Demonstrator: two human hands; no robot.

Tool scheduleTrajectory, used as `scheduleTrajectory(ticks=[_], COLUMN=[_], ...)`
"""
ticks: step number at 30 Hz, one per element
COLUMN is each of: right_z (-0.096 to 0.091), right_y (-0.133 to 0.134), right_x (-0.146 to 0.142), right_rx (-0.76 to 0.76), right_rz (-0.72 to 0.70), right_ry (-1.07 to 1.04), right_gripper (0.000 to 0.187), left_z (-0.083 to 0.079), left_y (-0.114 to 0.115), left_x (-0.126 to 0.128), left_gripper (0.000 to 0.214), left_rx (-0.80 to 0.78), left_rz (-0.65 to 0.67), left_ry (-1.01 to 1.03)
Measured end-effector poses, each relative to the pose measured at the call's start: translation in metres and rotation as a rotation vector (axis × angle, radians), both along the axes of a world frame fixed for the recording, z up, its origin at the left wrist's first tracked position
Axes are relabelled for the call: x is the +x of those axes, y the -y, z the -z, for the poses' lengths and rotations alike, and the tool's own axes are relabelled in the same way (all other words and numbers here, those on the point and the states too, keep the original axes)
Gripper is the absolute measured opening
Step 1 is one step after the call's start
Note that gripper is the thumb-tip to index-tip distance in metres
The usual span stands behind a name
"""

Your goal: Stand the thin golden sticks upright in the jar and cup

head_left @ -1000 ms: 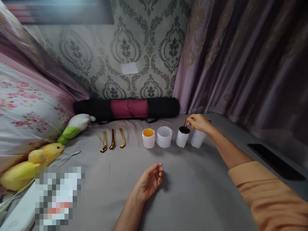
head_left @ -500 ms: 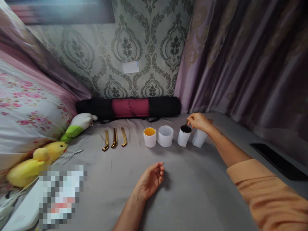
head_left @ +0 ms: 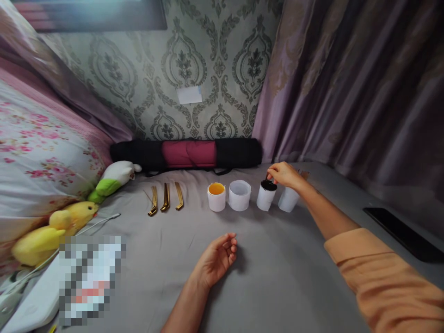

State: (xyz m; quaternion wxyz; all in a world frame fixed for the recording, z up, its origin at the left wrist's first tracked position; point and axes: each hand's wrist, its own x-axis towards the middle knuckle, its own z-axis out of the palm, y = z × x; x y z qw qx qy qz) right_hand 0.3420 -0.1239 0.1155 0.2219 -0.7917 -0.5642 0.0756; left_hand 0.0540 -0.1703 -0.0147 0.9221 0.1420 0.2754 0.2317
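Presumably light, stiff: slim dark stick (head_left: 267,176), material unclear, best held high, pinched by right hand (head_left: 283,175); left hand (head_left: 218,259) empty, half-curled.

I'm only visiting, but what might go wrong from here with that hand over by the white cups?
The right hand, pinching a thin dark piece, reaches across the rightmost cup, so its wrist might knock that one over.

The dark-topped cup stands on a soft, creased grey sheet and could tip if nudged; the left hand lies apart, not steadying it.
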Motion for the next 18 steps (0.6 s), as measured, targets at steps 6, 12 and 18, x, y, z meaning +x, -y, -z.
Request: scheduleTrajectory(ticks=[6,12,18], right_z=[-0.0025,-0.0052,-0.0034], right_y=[0.0015,-0.0002,-0.0012], right_x=[0.0001,0.0041,0.0091], right_rx=[-0.010,-0.040,-0.048], right_rz=[-0.035,-0.068,-0.093], right_ry=[0.026,0.039,0.064], right_gripper=[0.024,0.023,0.023], left_z=[0.0020,0.0008,0.0012], left_y=[0.0002,-0.0004,0.0001], left_x=[-0.0007,-0.0003,-0.0007], left_gripper=[0.016,0.014,0.016], left_rx=[0.010,0.001,0.004], left_rz=[0.002,-0.001,-0.006], left_ry=[0.012,-0.002,0.004])
